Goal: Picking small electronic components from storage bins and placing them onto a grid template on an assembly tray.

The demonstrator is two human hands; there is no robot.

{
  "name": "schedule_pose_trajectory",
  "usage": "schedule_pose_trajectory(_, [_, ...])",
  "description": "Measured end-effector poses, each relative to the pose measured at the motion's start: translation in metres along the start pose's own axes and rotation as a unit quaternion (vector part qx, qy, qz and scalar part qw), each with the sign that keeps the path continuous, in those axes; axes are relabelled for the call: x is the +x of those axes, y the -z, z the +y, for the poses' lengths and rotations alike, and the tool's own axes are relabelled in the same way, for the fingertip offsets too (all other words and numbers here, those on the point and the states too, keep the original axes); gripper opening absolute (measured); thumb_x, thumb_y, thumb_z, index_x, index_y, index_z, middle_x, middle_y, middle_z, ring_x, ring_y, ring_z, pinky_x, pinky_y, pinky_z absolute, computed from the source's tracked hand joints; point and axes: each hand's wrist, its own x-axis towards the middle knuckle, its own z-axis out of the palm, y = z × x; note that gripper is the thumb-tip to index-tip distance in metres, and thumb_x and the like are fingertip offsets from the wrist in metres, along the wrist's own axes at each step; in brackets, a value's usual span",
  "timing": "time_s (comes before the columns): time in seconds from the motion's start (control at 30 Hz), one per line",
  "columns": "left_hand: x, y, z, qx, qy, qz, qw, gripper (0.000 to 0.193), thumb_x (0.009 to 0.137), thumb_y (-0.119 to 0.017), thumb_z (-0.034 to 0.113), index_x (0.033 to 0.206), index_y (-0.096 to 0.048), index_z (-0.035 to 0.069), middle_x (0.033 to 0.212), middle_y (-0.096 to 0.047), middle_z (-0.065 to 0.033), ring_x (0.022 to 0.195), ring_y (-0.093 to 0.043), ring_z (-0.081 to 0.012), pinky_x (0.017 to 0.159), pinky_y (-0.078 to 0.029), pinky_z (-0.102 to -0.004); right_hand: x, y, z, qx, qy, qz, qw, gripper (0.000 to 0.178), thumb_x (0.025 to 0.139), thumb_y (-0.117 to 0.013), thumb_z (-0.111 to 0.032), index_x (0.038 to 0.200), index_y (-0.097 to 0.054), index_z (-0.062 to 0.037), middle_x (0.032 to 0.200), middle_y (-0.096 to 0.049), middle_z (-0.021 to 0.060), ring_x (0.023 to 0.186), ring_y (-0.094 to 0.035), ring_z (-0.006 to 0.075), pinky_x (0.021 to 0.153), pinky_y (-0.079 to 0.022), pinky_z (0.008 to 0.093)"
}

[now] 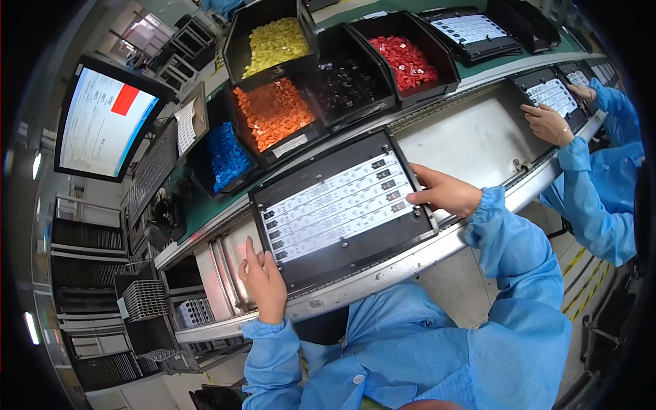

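A black rectangular tray (311, 171) lies tilted in view on the metal conveyor line in front of me. Several white printed strips (335, 208) sit in it side by side, with small black parts at their ends. My right hand (447, 193) grips the tray's right edge, thumb on top; its other fingers are partly hidden. At the tray's lower left edge is my left hand (265, 281), fingers stretched and apart, holding nothing. Whether it touches the edge is hard to make out.
Beyond the tray stand black bins of yellow (277, 44), orange (273, 113), black (345, 82), red (403, 61) and blue (229, 154) small parts. A monitor (106, 123) and keyboard (154, 167) are at left. On the right, a co-worker's hand (547, 125) touches another tray (577, 121).
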Motion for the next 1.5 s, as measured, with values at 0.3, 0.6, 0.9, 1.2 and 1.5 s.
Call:
schedule_pose_trajectory(0.3, [-0.003, -0.001, 0.023, 0.014, -0.048, -0.036, 0.998, 0.057, 0.104, -0.055, 0.015, 0.157, -0.04, 0.001, 0.087, -0.07, -0.0081, 0.09, -0.067, -0.0246, 0.117, -0.026, -0.0474, -0.01, 0.022, -0.004, -0.007, -0.003, 0.016, 1.0, 0.078, 0.099, -0.064, 0.0, 0.168, -0.028, -0.0127, 0.148, -0.056, 0.0104, 0.129, -0.058, 0.0186, 0.099, -0.057, 0.0344])
schedule_pose_trajectory(0.6, [-0.001, -0.007, 0.029, -0.042, -0.056, -0.06, 0.996, 0.058, 0.104, -0.058, 0.017, 0.157, -0.04, 0.002, 0.103, -0.079, -0.0161, 0.107, -0.067, -0.0268, 0.117, -0.025, -0.0474, -0.011, 0.031, 0.0, -0.004, 0.021, 0.038, 0.999, 0.077, 0.099, -0.062, 0.002, 0.168, -0.03, -0.0113, 0.149, -0.057, 0.0111, 0.13, -0.058, 0.0191, 0.103, -0.054, 0.0335])
schedule_pose_trajectory(0.9, [0.002, 0.002, 0.008, -0.068, -0.055, -0.104, 0.991, 0.059, 0.104, -0.059, 0.017, 0.158, -0.039, 0.003, 0.106, -0.079, -0.011, 0.11, -0.065, -0.0271, 0.115, -0.029, -0.045, -0.001, 0.015, -0.002, -0.05, 0.055, 0.026, 0.997, 0.072, 0.099, -0.059, 0.004, 0.166, -0.03, -0.0018, 0.154, -0.054, 0.0128, 0.136, -0.054, 0.0203, 0.118, -0.041, 0.0344])
schedule_pose_trajectory(1.2, [0.029, 0.018, -0.077, -0.155, -0.224, -0.108, 0.956, 0.074, 0.097, -0.074, 0.024, 0.158, -0.038, 0.002, 0.138, -0.067, -0.0151, 0.117, -0.067, -0.0282, 0.112, -0.031, -0.0463, -0.022, 0.011, 0.013, -0.244, 0.107, 0.391, 0.881, 0.086, 0.092, -0.08, -0.011, 0.165, -0.036, -0.0165, 0.158, -0.046, 0.0217, 0.127, -0.061, 0.0284, 0.099, -0.055, 0.0403])
schedule_pose_trajectory(1.5, [0.032, 0.059, -0.204, -0.17, -0.248, -0.098, 0.949, 0.053, 0.094, -0.075, 0.022, 0.143, -0.056, 0.01, 0.123, -0.068, -0.0085, 0.113, -0.067, -0.0228, 0.106, -0.036, -0.0438, 0.008, -0.112, -0.01, -0.603, 0.247, 0.643, 0.402, 0.053, 0.086, -0.075, -0.003, 0.137, -0.061, -0.0103, 0.136, -0.062, 0.0145, 0.122, -0.062, 0.0392, 0.099, -0.051, 0.0493])
